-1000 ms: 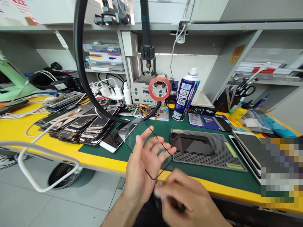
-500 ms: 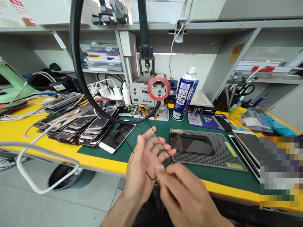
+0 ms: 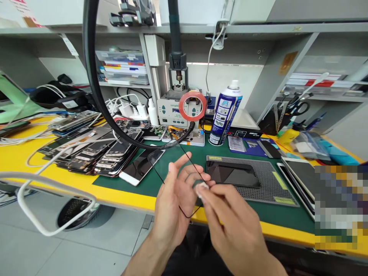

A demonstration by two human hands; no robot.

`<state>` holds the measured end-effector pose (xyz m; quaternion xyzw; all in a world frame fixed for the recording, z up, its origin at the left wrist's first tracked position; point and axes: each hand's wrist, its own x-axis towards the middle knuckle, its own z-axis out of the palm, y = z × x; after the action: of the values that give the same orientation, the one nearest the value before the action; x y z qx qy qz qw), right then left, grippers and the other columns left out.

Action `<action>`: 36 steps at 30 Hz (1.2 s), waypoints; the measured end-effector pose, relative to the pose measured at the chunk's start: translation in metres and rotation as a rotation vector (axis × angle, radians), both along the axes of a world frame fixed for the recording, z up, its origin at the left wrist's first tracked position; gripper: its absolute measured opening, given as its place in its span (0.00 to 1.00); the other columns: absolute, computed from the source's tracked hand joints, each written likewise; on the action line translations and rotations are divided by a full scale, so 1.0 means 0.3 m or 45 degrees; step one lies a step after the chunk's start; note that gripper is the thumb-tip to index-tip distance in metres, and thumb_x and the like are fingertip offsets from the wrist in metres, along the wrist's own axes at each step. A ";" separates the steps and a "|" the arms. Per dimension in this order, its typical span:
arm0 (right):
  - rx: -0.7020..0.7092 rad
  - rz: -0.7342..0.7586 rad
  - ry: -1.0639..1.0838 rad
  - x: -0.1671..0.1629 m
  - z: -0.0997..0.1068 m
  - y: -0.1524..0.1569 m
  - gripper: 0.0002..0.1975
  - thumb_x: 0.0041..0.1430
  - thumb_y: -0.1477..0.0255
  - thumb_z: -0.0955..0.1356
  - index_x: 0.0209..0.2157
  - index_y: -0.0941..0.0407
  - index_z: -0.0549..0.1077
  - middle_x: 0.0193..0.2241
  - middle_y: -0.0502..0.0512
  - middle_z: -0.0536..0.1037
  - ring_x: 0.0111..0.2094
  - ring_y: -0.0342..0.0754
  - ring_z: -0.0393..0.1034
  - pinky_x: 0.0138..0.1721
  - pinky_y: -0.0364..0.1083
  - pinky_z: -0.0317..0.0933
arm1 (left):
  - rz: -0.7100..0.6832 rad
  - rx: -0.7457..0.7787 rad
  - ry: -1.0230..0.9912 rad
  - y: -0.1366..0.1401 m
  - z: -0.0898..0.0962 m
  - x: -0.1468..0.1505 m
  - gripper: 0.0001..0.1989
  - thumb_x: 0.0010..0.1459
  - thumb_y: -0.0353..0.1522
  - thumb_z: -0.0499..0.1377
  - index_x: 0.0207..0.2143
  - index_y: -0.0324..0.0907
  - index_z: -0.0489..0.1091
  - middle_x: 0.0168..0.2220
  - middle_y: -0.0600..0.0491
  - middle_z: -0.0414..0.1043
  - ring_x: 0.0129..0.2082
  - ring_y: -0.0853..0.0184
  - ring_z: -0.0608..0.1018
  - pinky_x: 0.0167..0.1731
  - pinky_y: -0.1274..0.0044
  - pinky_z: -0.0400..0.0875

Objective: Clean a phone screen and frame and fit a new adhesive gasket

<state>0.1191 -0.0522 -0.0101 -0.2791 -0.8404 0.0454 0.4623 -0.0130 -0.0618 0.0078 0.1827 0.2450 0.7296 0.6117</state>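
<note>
My left hand (image 3: 175,195) grips a clear phone screen glass with a thin black border (image 3: 188,158) by its long edges, tilted above the bench edge. The palm and fingers show through the pane. A small white wipe or cotton piece (image 3: 202,187) is pinched in the fingertips of my right hand (image 3: 230,214) and lies against the lower right part of the glass. Behind the hands, a dark phone (image 3: 233,174) rests on a grey perforated mat (image 3: 276,188). A white-framed phone (image 3: 140,168) lies to the left on the green mat (image 3: 115,184).
Stacked phone parts (image 3: 115,153) stand at the left. A black hose (image 3: 96,84) loops down in front, near a red tape roll (image 3: 193,106). A blue spray can (image 3: 225,113) stands behind. White-edged tablets (image 3: 299,178) lie at the right; a white cable (image 3: 34,222) overhangs the edge.
My right hand has moved up and slightly right along the glass with the white piece. My left hand and the glass have stayed nearly in place.
</note>
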 end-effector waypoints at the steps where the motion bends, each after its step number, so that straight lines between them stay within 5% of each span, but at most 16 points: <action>1: 0.013 0.055 -0.056 -0.007 -0.012 -0.009 0.14 0.63 0.84 0.64 0.47 0.64 0.77 0.33 0.61 0.76 0.36 0.50 0.74 0.38 0.46 0.72 | 0.010 -0.007 0.007 0.000 -0.002 -0.002 0.20 0.71 0.45 0.48 0.53 0.43 0.70 0.39 0.49 0.73 0.39 0.62 0.78 0.45 0.66 0.77; 6: -0.191 0.419 -0.282 0.026 -0.029 -0.061 0.14 0.62 0.83 0.62 0.34 0.57 0.78 0.24 0.52 0.71 0.21 0.41 0.65 0.22 0.38 0.65 | 0.062 0.003 0.034 0.002 -0.011 -0.027 0.20 0.71 0.45 0.48 0.53 0.44 0.70 0.38 0.49 0.72 0.38 0.62 0.77 0.43 0.63 0.76; 11: -0.446 0.331 -0.151 0.069 0.044 -0.039 0.12 0.64 0.81 0.64 0.41 0.55 0.77 0.29 0.52 0.74 0.28 0.41 0.71 0.31 0.37 0.69 | 0.044 -0.001 0.024 0.002 -0.006 -0.029 0.20 0.71 0.45 0.48 0.53 0.44 0.70 0.38 0.48 0.73 0.38 0.62 0.77 0.43 0.64 0.76; 15: -0.275 0.124 0.039 0.027 0.037 -0.001 0.14 0.66 0.83 0.63 0.48 0.58 0.75 0.34 0.56 0.74 0.36 0.45 0.73 0.39 0.42 0.72 | 0.024 0.012 0.014 0.004 0.001 -0.012 0.19 0.70 0.45 0.49 0.52 0.45 0.71 0.39 0.49 0.73 0.38 0.63 0.77 0.44 0.66 0.77; 18: -0.092 0.136 -0.010 -0.008 -0.008 -0.004 0.17 0.63 0.86 0.63 0.51 0.64 0.74 0.36 0.62 0.75 0.39 0.50 0.73 0.42 0.47 0.73 | 0.047 0.005 0.019 0.003 0.002 -0.008 0.20 0.70 0.46 0.49 0.52 0.45 0.71 0.39 0.49 0.73 0.39 0.63 0.77 0.44 0.66 0.77; 21: -0.104 0.272 -0.127 -0.009 -0.042 -0.039 0.15 0.61 0.86 0.63 0.46 0.64 0.76 0.33 0.61 0.76 0.33 0.49 0.73 0.35 0.45 0.73 | 0.071 0.007 0.027 0.000 -0.001 -0.017 0.21 0.70 0.46 0.49 0.53 0.44 0.70 0.38 0.49 0.72 0.38 0.62 0.77 0.44 0.64 0.77; 26: -0.349 0.459 -0.147 0.037 -0.030 -0.071 0.15 0.61 0.85 0.62 0.40 0.57 0.78 0.27 0.53 0.74 0.25 0.42 0.71 0.27 0.39 0.70 | 0.094 0.030 0.015 0.003 0.001 -0.034 0.20 0.71 0.45 0.48 0.52 0.44 0.71 0.37 0.49 0.72 0.37 0.63 0.77 0.42 0.65 0.77; 33: -1.097 0.159 0.379 0.032 0.059 -0.023 0.08 0.62 0.68 0.70 0.31 0.54 0.80 0.24 0.51 0.76 0.19 0.42 0.68 0.19 0.38 0.65 | 0.084 0.057 -0.016 0.007 0.008 -0.011 0.20 0.70 0.45 0.49 0.51 0.45 0.72 0.38 0.50 0.72 0.38 0.62 0.77 0.43 0.64 0.77; 36: -1.229 0.119 0.543 -0.014 0.049 -0.029 0.09 0.60 0.65 0.71 0.32 0.56 0.80 0.20 0.49 0.75 0.17 0.41 0.65 0.18 0.38 0.64 | 0.137 0.096 0.014 0.002 0.004 0.006 0.20 0.71 0.45 0.47 0.52 0.47 0.71 0.38 0.50 0.72 0.38 0.62 0.78 0.44 0.64 0.77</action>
<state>0.1149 -0.0609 0.0046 -0.4071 -0.6226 0.5034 0.4395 -0.0111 -0.0611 0.0088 0.1961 0.2302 0.7693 0.5628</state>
